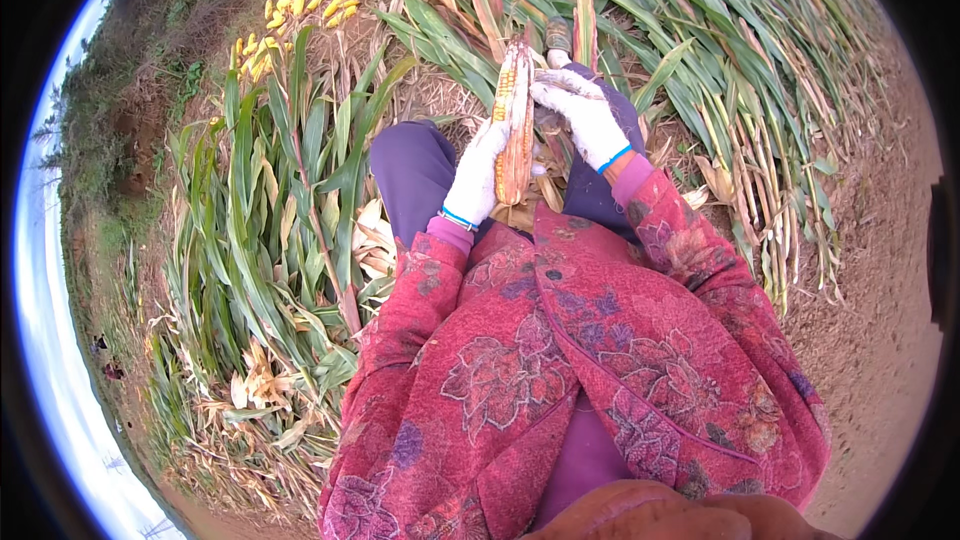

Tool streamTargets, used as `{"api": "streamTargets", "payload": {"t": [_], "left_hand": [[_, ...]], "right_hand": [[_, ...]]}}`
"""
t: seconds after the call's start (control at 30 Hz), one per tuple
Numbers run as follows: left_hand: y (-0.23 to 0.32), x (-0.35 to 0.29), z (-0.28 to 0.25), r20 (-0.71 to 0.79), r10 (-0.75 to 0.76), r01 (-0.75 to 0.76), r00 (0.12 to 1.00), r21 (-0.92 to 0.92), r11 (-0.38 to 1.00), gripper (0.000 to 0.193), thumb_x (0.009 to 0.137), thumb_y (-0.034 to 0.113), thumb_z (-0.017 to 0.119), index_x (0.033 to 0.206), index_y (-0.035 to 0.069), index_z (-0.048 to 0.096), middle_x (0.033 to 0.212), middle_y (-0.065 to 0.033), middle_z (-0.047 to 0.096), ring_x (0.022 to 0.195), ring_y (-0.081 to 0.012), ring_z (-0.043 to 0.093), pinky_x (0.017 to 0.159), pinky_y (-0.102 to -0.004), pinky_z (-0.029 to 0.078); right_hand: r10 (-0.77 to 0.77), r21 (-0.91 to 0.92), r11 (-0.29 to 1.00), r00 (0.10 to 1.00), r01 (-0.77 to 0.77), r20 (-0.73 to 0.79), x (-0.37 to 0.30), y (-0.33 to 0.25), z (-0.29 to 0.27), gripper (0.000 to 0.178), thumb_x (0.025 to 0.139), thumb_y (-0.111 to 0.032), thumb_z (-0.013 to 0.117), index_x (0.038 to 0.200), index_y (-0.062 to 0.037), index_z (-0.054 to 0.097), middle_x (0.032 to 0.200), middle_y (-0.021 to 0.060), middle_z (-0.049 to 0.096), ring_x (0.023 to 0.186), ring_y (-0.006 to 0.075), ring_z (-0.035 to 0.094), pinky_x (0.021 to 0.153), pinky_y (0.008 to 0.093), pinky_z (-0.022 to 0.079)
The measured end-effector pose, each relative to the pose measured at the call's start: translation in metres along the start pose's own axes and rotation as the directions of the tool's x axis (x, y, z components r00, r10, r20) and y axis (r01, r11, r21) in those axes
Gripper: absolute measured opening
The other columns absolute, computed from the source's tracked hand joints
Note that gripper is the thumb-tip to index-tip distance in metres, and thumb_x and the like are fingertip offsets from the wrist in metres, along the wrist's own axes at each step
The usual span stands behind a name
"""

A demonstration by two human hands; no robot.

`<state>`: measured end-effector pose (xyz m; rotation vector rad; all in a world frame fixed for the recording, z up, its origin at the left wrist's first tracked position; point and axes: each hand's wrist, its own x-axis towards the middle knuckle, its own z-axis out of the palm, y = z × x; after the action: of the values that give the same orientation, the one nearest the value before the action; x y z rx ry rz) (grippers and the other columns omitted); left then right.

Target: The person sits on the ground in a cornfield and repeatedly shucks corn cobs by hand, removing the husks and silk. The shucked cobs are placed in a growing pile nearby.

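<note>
A partly bared ear of corn [504,100] stands upright over my lap, with yellow kernels on its left side and pale, reddish-streaked husk on its right. My left hand [478,172], in a white glove with a blue cuff edge, is wrapped round its lower part. At the upper right side of the ear, my right hand [585,115] wears a matching soiled glove. Its fingers are bent in against the husk, and their tips are partly hidden. Pale loose husks [372,240] lie beside my left knee.
Cut green corn stalks [265,210] lie in a heap to the left, and more stalks [740,70] spread across the right. A pile of yellow corn ears [300,8] rests on the ground at the far left. Bare soil [870,270] borders the right side.
</note>
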<state>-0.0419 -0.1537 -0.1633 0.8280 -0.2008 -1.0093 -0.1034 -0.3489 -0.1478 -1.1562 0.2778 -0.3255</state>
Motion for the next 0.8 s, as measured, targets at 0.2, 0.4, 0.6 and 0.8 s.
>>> {"api": "streamTargets", "payload": {"t": [0.2,0.4,0.6,0.8], "left_hand": [[0.003,0.003,0.005,-0.029,0.089,-0.085,0.996,0.116,0.99,0.047,0.11,0.031,0.053,0.15,0.007,0.044,0.113,-0.012,0.065,0.096,-0.0258,0.07,0.085,-0.045,0.064],[0.004,0.014,-0.001,-0.055,0.016,-0.013,0.998,0.056,0.998,0.043,0.109,0.025,0.056,0.146,0.007,0.044,0.112,-0.0114,0.065,0.095,-0.0247,0.071,0.082,-0.042,0.063],[-0.007,0.038,-0.003,-0.18,-0.002,0.046,0.984,0.238,0.97,0.048,0.106,0.02,0.062,0.149,0.006,0.044,0.114,-0.0097,0.064,0.093,-0.0213,0.069,0.08,-0.0394,0.062],[-0.012,0.053,0.003,-0.27,0.028,0.062,0.962,0.322,0.945,0.048,0.107,0.021,0.06,0.15,0.005,0.044,0.117,-0.0089,0.064,0.094,-0.0198,0.069,0.081,-0.0383,0.062]], "right_hand": [[0.004,0.057,0.998,0.999,-0.002,-0.036,0.014,0.0,0.007,0.027,0.098,-0.015,0.074,0.121,-0.0002,0.072,0.111,0.0054,0.074,0.102,0.0145,0.069,0.087,0.0296,0.055],[0.051,0.057,0.997,0.998,-0.048,-0.045,0.037,0.003,-0.004,0.029,0.101,-0.021,0.071,0.122,-0.0015,0.072,0.11,0.0026,0.074,0.1,0.0109,0.068,0.084,0.0284,0.055],[0.023,-0.1,0.995,0.998,-0.03,-0.065,0.052,0.015,-0.02,0.023,0.098,-0.015,0.075,0.116,-0.0018,0.073,0.11,0.0032,0.074,0.103,0.0108,0.068,0.091,0.0267,0.054],[0.098,-0.11,0.989,0.995,-0.101,-0.032,0.071,0.023,-0.041,0.018,0.096,-0.012,0.075,0.112,-0.0027,0.074,0.101,0.0022,0.075,0.095,0.0104,0.069,0.085,0.0271,0.056]]}}
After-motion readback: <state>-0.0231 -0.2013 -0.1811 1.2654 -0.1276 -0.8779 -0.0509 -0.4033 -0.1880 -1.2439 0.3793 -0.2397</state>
